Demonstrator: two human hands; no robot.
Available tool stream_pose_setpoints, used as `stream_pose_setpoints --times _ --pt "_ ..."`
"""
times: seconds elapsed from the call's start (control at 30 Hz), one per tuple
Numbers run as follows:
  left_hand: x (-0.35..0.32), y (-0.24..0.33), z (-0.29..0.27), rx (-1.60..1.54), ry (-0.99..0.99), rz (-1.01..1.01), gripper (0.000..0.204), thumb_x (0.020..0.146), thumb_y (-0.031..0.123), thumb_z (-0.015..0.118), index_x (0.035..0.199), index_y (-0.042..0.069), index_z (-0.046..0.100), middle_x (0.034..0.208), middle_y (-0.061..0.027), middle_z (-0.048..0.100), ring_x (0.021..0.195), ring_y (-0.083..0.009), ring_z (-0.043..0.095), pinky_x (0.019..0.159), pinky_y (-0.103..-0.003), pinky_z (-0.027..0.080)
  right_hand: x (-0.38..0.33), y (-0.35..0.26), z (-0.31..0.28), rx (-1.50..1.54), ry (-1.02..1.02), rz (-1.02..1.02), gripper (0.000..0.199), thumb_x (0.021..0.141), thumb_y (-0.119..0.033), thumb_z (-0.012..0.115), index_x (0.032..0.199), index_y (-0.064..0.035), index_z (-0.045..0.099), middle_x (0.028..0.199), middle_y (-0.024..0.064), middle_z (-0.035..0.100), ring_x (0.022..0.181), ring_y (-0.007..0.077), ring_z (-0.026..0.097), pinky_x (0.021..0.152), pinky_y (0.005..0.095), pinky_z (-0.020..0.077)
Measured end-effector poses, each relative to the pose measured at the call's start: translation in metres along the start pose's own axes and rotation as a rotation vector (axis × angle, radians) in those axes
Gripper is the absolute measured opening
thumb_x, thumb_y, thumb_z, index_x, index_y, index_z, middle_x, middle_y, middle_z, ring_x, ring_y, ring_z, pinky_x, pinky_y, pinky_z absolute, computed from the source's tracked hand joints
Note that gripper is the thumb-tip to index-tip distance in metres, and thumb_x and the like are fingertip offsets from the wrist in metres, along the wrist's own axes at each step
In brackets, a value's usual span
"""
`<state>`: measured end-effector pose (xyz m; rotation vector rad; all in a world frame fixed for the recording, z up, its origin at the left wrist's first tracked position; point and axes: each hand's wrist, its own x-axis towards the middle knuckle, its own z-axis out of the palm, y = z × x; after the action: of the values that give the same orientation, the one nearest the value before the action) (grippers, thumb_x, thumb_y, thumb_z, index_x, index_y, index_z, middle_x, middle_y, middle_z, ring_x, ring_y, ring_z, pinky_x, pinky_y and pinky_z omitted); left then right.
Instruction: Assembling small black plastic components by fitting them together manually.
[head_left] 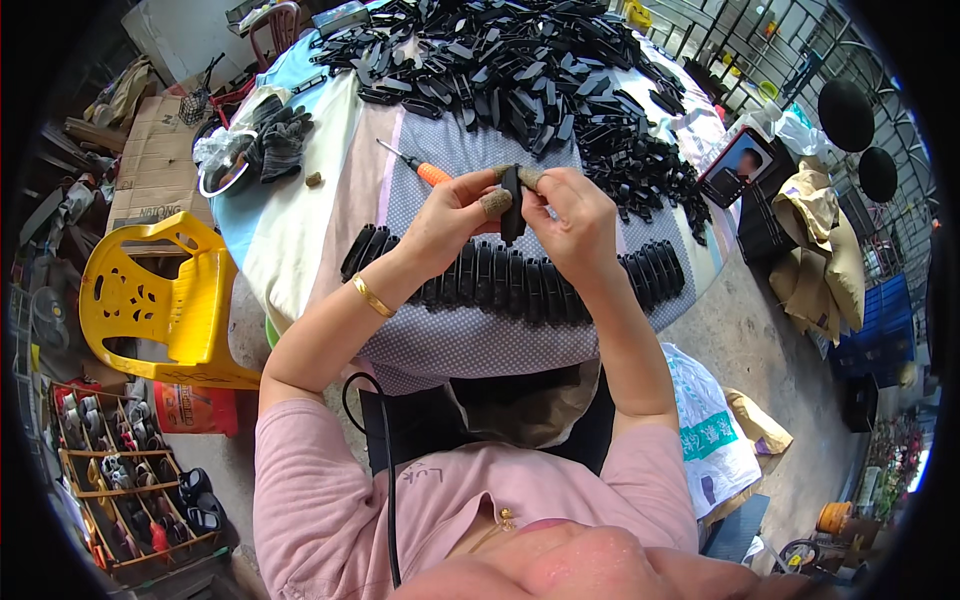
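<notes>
Screwdriver (420,167) beside black parts pile (520,60)

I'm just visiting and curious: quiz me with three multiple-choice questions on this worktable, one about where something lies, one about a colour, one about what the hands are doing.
1. Where does the screwdriver lie?
A. On the table, left of the hands
B. On the yellow chair
C. On the floor

2. What colour is the plastic chair beside the table?
A. Blue
B. Yellow
C. White

3. What is the state of the black part?
A. Lying loose in the pile
B. Held upright between both hands
C. Resting on the chair

Answers:
1. A: its orange handle rests on the cloth just left of the left hand.
2. B: the chair is bright yellow.
3. B: the left hand and right hand pinch it above the row of parts.
</notes>
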<state>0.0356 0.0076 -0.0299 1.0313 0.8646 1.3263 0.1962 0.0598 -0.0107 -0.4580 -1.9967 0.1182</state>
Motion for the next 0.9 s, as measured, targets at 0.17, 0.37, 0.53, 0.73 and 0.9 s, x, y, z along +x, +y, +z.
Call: stream_pose_setpoints --times 0.17,0.37,0.53,0.73,0.9 --pt "-0.002 -0.001 -0.008 0.009 0.009 0.028 0.036 0.088 0.012 0.054 0.121 0.000 0.049 0.102 -0.0046 0.059 0.088 -0.0113 0.059 0.078 -0.026 0.051 0.000 -0.003 0.001 0.046 -0.183 0.037 0.016 0.077 -0.010 0.059 0.084 0.0042 0.060 0.086 0.0138 0.058 0.072 0.0277 0.059 0.060 0.0329 0.0486" --pt "-0.001 0.009 -0.009 0.108 0.063 -0.021 0.028 0.088 0.011 0.052 0.113 -0.003 0.053 0.098 -0.0051 0.059 0.086 -0.0116 0.059 0.078 -0.025 0.051 0.000 -0.003 0.008 0.077 -0.201 -0.017 0.022 0.082 -0.017 0.057 0.087 0.0045 0.060 0.089 0.0140 0.057 0.075 0.0292 0.058 0.064 0.0339 0.0479" --pt "-0.012 0.034 -0.011 0.206 0.044 -0.090 0.030 0.086 0.013 0.056 0.109 -0.006 0.051 0.089 -0.0057 0.057 0.082 -0.0144 0.060 0.072 -0.026 0.052 -0.001 0.021 -0.005 0.258 -0.151 0.190 0.017 0.084 -0.012 0.055 0.087 0.0038 0.059 0.081 0.0115 0.058 0.069 0.0214 0.057 0.060 0.0295 0.0458" --pt "-0.048 0.069 -0.102 0.850 0.329 -0.132 0.038 0.082 0.010 0.058 0.117 -0.003 0.050 0.080 -0.0025 0.056 0.065 -0.0083 0.055 0.058 -0.022 0.048 -0.016 0.073 -0.031 -0.364 -0.355 0.569 0.018 0.080 -0.017 0.058 0.094 -0.0094 0.067 0.079 0.0115 0.062 0.070 0.0287 0.060 0.067 0.0349 0.0480" --pt "-0.069 0.060 -0.131 0.916 0.262 -0.297 0.035 0.077 0.010 0.061 0.109 -0.003 0.055 0.074 -0.0061 0.060 0.060 -0.0097 0.056 0.051 -0.024 0.044 -0.016 0.067 -0.012 -0.399 -0.538 0.484 0.017 0.078 -0.018 0.059 0.092 -0.0110 0.067 0.087 0.0122 0.060 0.081 0.0293 0.060 0.072 0.0376 0.0479"
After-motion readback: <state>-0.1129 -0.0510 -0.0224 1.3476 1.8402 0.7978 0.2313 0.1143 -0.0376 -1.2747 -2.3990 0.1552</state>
